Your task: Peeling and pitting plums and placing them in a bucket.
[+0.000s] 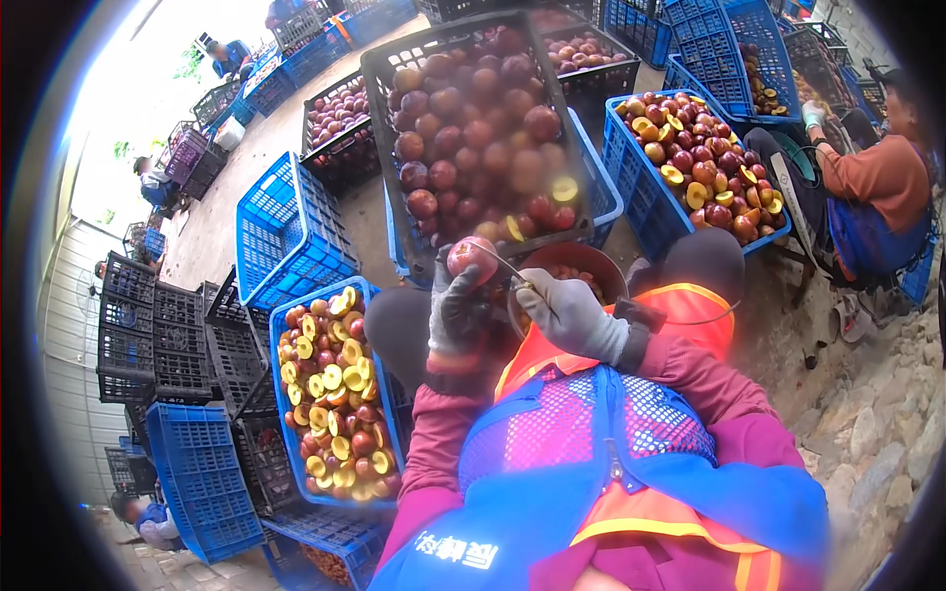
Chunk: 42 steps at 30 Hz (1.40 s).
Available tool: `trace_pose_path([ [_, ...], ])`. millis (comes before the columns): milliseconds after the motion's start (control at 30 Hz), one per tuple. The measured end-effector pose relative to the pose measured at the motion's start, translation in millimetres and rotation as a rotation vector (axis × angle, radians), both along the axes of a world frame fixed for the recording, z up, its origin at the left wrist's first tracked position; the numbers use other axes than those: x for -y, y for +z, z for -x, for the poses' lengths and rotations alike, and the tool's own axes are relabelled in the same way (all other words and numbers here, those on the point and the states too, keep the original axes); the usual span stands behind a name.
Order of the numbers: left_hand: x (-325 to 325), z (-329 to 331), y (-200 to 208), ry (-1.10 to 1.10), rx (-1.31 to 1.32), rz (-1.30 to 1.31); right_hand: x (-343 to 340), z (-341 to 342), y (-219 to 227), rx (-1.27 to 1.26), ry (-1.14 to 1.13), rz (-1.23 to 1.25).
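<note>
My left hand (458, 313), in a grey glove with dark fingers, grips a whole reddish plum (472, 259) and holds it up. My right hand (574, 317), gloved in grey, pinches a thin metal tool (508, 266); its slim, curved end reaches the plum's right side. Whether it has cut in, I cannot tell. Just beyond my hands, a tilted black crate (378, 128) full of plums rests on a blue crate (609, 187). Two cut halves lie at its near end. Partly hidden behind my right hand is a reddish round tub (619, 274) with small dark pieces inside.
Left of my knee stands a blue crate (387, 384) of halved plums; another blue crate (639, 187) of halves is at the right. Stacked black crates (128, 330) line the left side. A co-worker (877, 187) sits at the right, near a stony slope (882, 433).
</note>
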<state>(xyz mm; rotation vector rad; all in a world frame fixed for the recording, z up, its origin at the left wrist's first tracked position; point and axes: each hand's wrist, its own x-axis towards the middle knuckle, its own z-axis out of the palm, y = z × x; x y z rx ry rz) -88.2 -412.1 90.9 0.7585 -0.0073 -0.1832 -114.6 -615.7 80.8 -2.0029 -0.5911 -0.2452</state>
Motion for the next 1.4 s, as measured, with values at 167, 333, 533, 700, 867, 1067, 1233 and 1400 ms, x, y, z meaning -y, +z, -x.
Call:
trace_pose_path([
  [167,20,7,5,0.074,-0.025,0.104,-2,2,-2,-0.021,-0.048,0.137],
  [333,17,10,-14,0.065,-0.042,0.021,-7,6,-6,0.049,-0.104,0.245],
  [533,46,3,15,0.022,0.107,-0.03,-10,-14,-27,0.206,-0.183,0.416],
  [700,52,-1,-20,0.141,0.298,-0.683,-6,-1,-32,0.21,-0.146,0.592],
  [867,33,-5,3,0.146,0.235,-0.6,1,5,-11,0.144,-0.116,0.557],
  [1067,15,-6,-20,0.302,0.303,-0.869,-7,2,-40,0.264,-0.096,0.633],
  [1233,-14,-14,-74,0.124,0.198,-0.596,-10,15,-32,0.379,-0.092,0.803],
  [1400,40,15,32,-0.046,0.097,-0.387,16,9,-25,0.301,-0.123,0.748],
])
